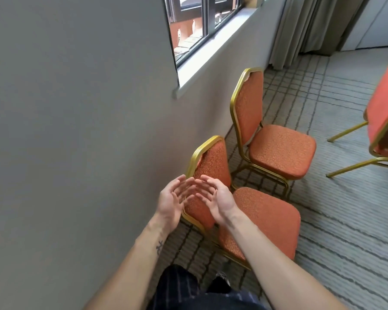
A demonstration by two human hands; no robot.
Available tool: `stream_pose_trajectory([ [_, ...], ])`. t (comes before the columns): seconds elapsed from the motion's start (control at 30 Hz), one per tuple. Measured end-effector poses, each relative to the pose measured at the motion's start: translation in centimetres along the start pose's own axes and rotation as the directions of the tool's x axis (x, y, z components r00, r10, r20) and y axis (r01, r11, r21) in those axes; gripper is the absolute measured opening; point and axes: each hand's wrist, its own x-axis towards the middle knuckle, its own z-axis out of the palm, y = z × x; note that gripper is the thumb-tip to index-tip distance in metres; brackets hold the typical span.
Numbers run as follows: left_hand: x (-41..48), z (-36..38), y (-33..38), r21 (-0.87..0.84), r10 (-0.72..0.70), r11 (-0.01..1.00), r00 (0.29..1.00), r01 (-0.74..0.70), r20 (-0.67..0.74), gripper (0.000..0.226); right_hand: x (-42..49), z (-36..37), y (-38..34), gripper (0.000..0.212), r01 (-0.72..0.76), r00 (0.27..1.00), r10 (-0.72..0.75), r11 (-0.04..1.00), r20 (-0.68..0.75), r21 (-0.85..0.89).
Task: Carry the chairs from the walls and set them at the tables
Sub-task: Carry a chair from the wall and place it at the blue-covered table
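Our left hand (171, 199) and right hand (217, 201) hover open before the nearest chair (269, 220).
Both hands are wide, fingers loosely spread, palms facing, holding nothing, in front of its backrest. It stands at the carpet's (334, 220) wall edge, back to the wall (76, 108). Just beyond it, a second chair (278, 148) stands likewise below the window (195, 23); a third chair (385, 108) sits well apart, rightward.

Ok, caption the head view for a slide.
Left hand and right hand hover open before the near chair by the wall.
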Motion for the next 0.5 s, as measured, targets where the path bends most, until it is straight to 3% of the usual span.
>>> stream_pose_trajectory([
  [0.27,11.4,1.9,2.1,0.275,0.016,0.961,0.987,0.028,-0.160,0.024,8.6,1.9,-0.4,0.029,0.035,0.984,-0.058,0.990,-0.170,-0.135],
  [0.37,14.8,1.9,1.9,0.364,-0.062,0.926,0.991,0.103,-0.122,0.026,10.9,2.6,-0.3,0.026,0.042,0.962,-0.095,0.978,-0.257,-0.204],
  [0.5,17.1,1.9,2.3,0.579,0.003,0.814,0.998,0.035,-0.064,0.026,12.9,3.4,0.0,0.029,-0.042,0.934,-0.086,0.938,-0.347,-0.344],
])
